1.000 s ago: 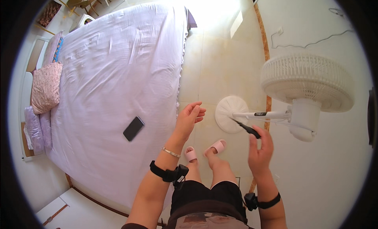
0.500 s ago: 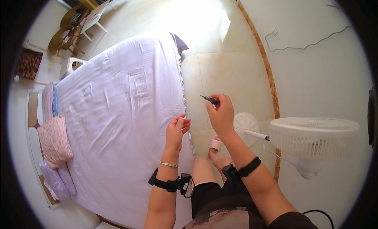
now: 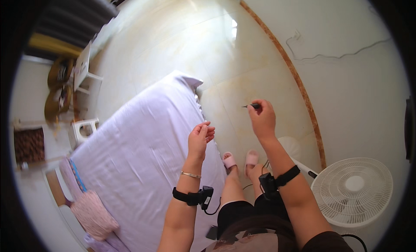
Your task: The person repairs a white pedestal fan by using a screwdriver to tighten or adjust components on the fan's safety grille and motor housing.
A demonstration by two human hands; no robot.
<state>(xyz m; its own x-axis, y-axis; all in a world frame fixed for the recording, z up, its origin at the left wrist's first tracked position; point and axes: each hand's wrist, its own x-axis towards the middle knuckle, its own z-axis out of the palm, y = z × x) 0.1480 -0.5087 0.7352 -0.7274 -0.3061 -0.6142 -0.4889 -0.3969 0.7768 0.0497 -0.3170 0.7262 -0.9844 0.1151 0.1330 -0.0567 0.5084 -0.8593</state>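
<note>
My right hand (image 3: 263, 117), held up over the floor beside the bed, is closed on a small dark screwdriver-like tool (image 3: 256, 106). Its thin pointed tip sticks out to the left. Over the bed's right edge is my left hand (image 3: 200, 137), thumb and forefinger pressed together and the other fingers loosely curled. Whatever it pinches, if anything, is too small to make out. A gap separates the two hands. Beneath the left hand spreads the lilac sheet of the bed (image 3: 151, 152).
A white standing fan (image 3: 353, 191) is by my right forearm, near the wall. Pink pillows (image 3: 94, 214) lie at the bed's head. A white stool (image 3: 82, 133), a white table (image 3: 83, 66) and brown round-backed chairs (image 3: 57, 102) stand far left. A phone-like dark object (image 3: 212, 232) lies near my hip.
The view has turned, so the bed now appears lower and more floor shows. Both hands sit farther right in the picture, slightly wider apart, and the tool stays in the right hand.
</note>
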